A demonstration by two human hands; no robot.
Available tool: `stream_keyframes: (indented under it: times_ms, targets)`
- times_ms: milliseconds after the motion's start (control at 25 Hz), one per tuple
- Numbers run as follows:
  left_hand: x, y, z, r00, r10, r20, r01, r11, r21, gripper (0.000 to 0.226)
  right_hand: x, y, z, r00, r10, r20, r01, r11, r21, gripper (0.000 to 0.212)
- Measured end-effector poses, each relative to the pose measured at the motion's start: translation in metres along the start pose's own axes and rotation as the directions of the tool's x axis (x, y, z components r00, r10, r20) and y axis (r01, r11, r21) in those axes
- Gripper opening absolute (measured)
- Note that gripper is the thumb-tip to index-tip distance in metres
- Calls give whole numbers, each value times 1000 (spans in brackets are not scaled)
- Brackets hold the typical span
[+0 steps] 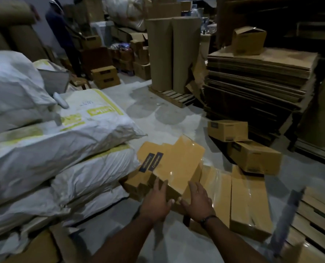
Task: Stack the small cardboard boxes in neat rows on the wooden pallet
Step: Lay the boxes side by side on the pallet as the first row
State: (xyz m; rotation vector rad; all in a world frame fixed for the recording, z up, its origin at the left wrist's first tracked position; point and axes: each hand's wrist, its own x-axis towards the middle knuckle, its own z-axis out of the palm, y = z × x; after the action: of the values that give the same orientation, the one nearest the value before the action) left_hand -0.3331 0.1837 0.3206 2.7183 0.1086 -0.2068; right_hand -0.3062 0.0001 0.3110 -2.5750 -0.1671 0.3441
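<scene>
I am in a dim storeroom with a grey concrete floor [167, 114]. On my left, white sacks [63, 141] with yellow print are piled high. Far back on the left another person [61, 31] in dark clothes stands among brown cartons. Straight ahead, tall cardboard rolls [173, 54] stand upright on a slatted pallet [175, 95], and to the right of them is a thick stack of flattened cardboard sheets [256, 78] with an open carton [248, 41] on top.

The wooden pallet [317, 215] shows at my lower right, its pale slats bare where I can see them. Two small boxes [227, 130] lie on the floor well apart from it, one tipped against the other. Two long taped boxes [250, 202] lie flat side by side between me and those two, just beside the pallet.

The tilted box [173, 164] in front of me rests on other boxes close to the sacks, its far edge raised; it has clear tape and two dark labels on its top face. My left hand [155, 201] lies on its near edge with fingers spread and nearly straight. My right hand [197, 201], a dark band [208, 218] at the wrist, is spread too, fingertips touching the box's top face. Neither hand is curled round it; both press flat against the cardboard
</scene>
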Motion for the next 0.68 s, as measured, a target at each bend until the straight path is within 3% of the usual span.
stream_keyframes:
  times_ms: [680]
  targets:
    - [241,-57,-25,999,-25,47,20,993,114,82,247,-24,-6,991,90,99,-91,996,-1,82]
